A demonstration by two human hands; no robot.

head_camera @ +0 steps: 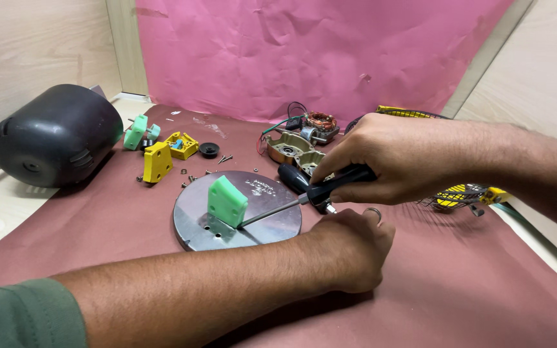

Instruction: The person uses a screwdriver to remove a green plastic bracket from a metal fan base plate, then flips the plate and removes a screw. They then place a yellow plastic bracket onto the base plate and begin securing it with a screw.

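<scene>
A round metal plate (272, 225) lies on the brown paper, with a green plastic block (227, 201) standing on it. My right hand (388, 158) grips a black-handled screwdriver (330, 185); its shaft points left and down, and the tip meets the base of the green block. My left hand (352, 248) rests on the paper at the plate's right edge, fingers curled with a ring showing; whether it holds anything is hidden.
A black motor housing (56, 135) sits at far left. Behind the plate lie a yellow bracket (157, 161), a yellow box part (182, 145), a green piece (138, 132), a black cap (209, 149), loose screws (225, 158) and a wired motor core (311, 129). A yellow wire guard (459, 193) lies under my right arm.
</scene>
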